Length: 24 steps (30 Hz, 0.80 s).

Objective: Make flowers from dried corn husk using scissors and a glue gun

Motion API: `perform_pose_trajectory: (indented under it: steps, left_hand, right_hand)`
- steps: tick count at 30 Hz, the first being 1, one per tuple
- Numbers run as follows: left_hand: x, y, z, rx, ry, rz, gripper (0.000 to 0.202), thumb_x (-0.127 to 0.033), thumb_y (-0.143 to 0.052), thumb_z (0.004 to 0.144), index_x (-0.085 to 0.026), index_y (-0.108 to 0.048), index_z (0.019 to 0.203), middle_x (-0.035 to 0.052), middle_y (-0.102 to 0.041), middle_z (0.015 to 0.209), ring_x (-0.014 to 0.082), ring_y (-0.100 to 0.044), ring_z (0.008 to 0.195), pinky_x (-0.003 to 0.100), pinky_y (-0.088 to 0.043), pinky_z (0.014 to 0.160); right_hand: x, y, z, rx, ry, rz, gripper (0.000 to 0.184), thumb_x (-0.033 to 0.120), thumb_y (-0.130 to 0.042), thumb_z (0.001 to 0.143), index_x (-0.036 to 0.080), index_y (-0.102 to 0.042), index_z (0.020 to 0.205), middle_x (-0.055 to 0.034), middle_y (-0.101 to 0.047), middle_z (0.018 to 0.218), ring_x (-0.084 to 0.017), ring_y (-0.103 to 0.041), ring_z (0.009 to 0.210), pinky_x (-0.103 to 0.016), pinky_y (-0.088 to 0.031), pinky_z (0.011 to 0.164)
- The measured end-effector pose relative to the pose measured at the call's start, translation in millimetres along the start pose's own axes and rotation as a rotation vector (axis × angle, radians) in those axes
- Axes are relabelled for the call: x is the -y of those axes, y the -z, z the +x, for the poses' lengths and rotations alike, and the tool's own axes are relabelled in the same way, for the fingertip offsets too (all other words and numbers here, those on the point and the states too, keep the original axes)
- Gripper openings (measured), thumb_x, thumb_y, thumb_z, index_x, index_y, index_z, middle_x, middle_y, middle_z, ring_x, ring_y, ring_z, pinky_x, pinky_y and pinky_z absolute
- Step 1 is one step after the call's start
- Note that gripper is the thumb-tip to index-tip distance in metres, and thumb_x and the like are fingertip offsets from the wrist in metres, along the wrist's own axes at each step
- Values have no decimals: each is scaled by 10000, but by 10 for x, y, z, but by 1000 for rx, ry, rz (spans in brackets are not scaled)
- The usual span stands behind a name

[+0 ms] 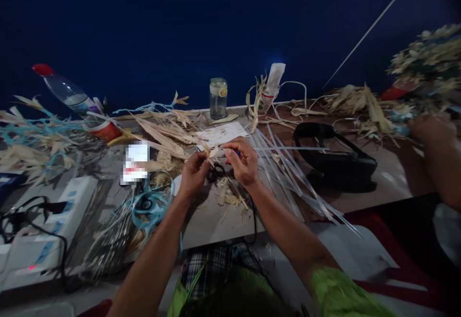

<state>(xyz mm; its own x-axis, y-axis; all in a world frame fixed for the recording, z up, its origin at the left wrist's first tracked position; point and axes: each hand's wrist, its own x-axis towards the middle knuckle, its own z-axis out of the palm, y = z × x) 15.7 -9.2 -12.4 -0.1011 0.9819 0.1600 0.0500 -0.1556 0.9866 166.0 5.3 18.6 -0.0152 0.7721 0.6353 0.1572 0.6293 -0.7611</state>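
Between my two hands is a small pale piece of dried corn husk (pixel 215 153), folded or gathered. The fingers of my left hand (pixel 193 174) pinch its left end. Thumb and fingertips of my right hand (pixel 243 162) are closed at its right side; exactly how they grip is too small to see. Just below the husk, the dark handles of scissors (pixel 215 173) lie on the table, partly hidden. Husk scraps (pixel 230 194) are scattered under my hands. Long clear sticks (pixel 288 177) lie right of my right hand, one pointing towards it.
Husk strips (pixel 162 137) and a white sheet (pixel 225 134) lie behind my hands. Blue tape (pixel 153 206), wires (pixel 108 245), a lit phone (pixel 135 161) and a power strip (pixel 68 211) are left. A jar (pixel 218 98) stands behind; a black headset (pixel 338 163) and another person's hand (pixel 434 132) are right.
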Motion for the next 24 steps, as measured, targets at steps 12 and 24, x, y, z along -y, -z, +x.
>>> perform_pose_trajectory:
  steps: [12, 24]
  left_hand:
    - [-99, -4, -43, 166, -58, 32, 227, -386, -564, 782, -160, -575, 758, -3, -523, 652, 110, -475, 632, 225, -393, 606]
    - [-46, 27, -23, 185, -183, 219, 228, -329, -467, 843, -159, -619, 836, 33, -558, 755, 143, -495, 718, 264, -411, 693]
  right_hand:
    - [62, 45, 17, 42, 79, -140, 118, 211, -525, 782, 190, -634, 821, -36, -579, 743, -139, -517, 671, -322, -407, 682]
    - [141, 65, 5, 119, 108, -207, 84, 198, -545, 741, 183, -624, 767, -9, -558, 690, -124, -497, 636, -320, -364, 707]
